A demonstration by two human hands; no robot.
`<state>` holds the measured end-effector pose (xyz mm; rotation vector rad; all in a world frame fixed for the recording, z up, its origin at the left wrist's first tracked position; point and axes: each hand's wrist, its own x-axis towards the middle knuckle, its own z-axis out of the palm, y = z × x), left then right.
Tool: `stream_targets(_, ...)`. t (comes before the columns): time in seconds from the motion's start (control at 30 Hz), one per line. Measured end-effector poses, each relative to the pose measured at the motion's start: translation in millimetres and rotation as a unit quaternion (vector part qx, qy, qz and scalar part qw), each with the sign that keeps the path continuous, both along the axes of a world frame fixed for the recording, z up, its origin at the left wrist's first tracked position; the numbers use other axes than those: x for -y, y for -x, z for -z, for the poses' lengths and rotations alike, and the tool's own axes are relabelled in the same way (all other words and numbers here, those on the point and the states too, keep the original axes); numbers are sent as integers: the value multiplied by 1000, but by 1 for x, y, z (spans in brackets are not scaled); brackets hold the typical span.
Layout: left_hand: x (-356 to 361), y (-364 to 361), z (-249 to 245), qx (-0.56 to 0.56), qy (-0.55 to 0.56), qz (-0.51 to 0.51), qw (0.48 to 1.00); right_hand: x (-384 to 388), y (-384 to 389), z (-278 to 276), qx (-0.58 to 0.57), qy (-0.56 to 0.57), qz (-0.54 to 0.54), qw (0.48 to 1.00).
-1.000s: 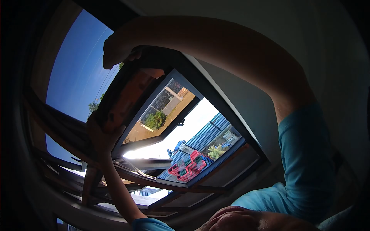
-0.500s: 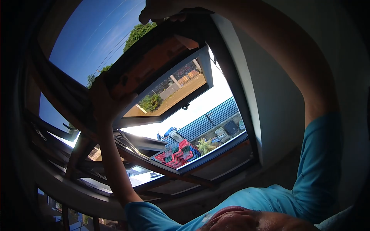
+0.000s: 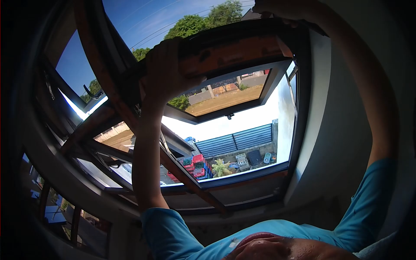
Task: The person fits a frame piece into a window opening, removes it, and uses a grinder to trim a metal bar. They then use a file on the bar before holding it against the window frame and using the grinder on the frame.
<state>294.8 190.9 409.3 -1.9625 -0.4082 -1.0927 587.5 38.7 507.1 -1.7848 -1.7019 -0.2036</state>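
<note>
Window sash (image 3: 236,50): hinged outward, held overhead.
Left hand (image 3: 164,73): wrapped tightly around the sash's wooden rail.
Right hand (image 3: 279,8): clasped over the far corner, partly cropped.
Handling: judged stiff, heavy; glass pane (image 3: 225,93) fragile, so the frame is gripped.

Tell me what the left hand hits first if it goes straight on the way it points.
The left hand points upward and grips the wooden sash rail, so that comes first; beyond it only trees and sky seem to lie, though depth is unclear.

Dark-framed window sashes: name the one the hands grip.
The swung-out glass sash at top centre: left hand and right hand grip its rusty-brown rail; those at left go untouched.
</note>
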Motion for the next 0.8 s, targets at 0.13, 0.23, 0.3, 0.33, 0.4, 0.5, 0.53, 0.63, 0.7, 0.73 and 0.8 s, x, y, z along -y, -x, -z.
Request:
stream_targets(0.13, -7, 10, -4, -16, 51, 19, 998, 0, 11, -1, 5, 1, 35, 999)
stream_targets(0.23, -16, 13, -3, -22, 31, 8, 999, -3, 14, -1, -2, -1, 52, 999)
stream_targets(0.3, -17, 12, -2, -19, 29, 13, 999, -2, 17, -2, 4, 8, 60, 998)
stream_targets(0.33, -17, 10, -2, -18, 28, 22, 999, -2, 16, -1, -5, 6, 57, 998)
stream_targets(0.4, -20, 9, -2, -15, 24, 25, 999, -2, 14, 0, -11, 1, 45, 999)
stream_targets(0.5, -24, 7, -2, -5, 14, 38, 999, -33, -39, 10, 30, -98, 67, 992)
stream_targets(0.53, -25, 8, -3, -5, 5, 46, 999, -39, -49, 6, 30, -74, 76, 994)
stream_targets(0.63, -25, 10, -5, -12, 2, 46, 999, -38, -45, 10, 22, -96, 102, 990)
stream_targets(0.7, -31, 9, -5, -5, -11, 56, 998, -40, -43, 8, 38, -92, 115, 988)
stream_targets(0.73, -33, 8, -3, -2, -24, 65, 998, -41, -44, 8, 51, -88, 128, 987)
stream_targets(0.8, -31, 9, -3, -7, -10, 61, 998, -39, -40, 9, 46, -92, 118, 988)
